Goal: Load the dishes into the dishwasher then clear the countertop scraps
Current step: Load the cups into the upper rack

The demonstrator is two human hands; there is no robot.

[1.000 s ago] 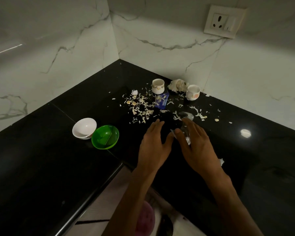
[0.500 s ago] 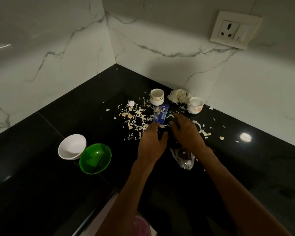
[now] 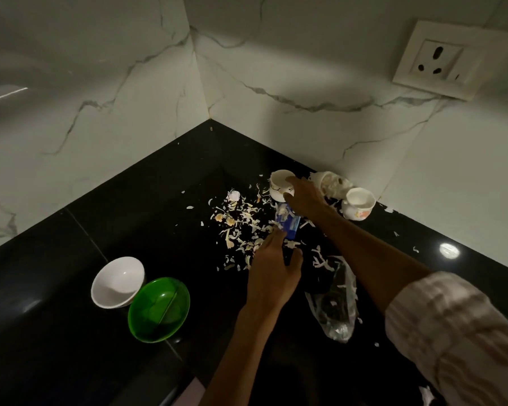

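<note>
On the black countertop (image 3: pixel 147 200) lies a spread of pale vegetable peel scraps (image 3: pixel 241 227). My right hand (image 3: pixel 304 197) reaches to the back and grips a small white cup (image 3: pixel 279 184), thumb and fingers curled round its rim. My left hand (image 3: pixel 272 271) rests on the counter among the scraps beside a blue wrapper (image 3: pixel 289 225), its fingers fairly straight. A second white cup with a flower print (image 3: pixel 358 203) stands to the right. Near the front left sit a white bowl (image 3: pixel 116 282) and a green bowl (image 3: pixel 159 309).
A crumpled clear plastic bag (image 3: pixel 335 306) lies under my right forearm. A pale crumpled wad (image 3: pixel 332 183) sits against the marble wall between the cups. A wall socket (image 3: pixel 440 60) is at the upper right. The counter edge runs along the bottom.
My right hand left the scraps and plastic bag near the front and reached back to take hold of the white cup. My left hand moved forward into the scraps. The bag now lies loose.
</note>
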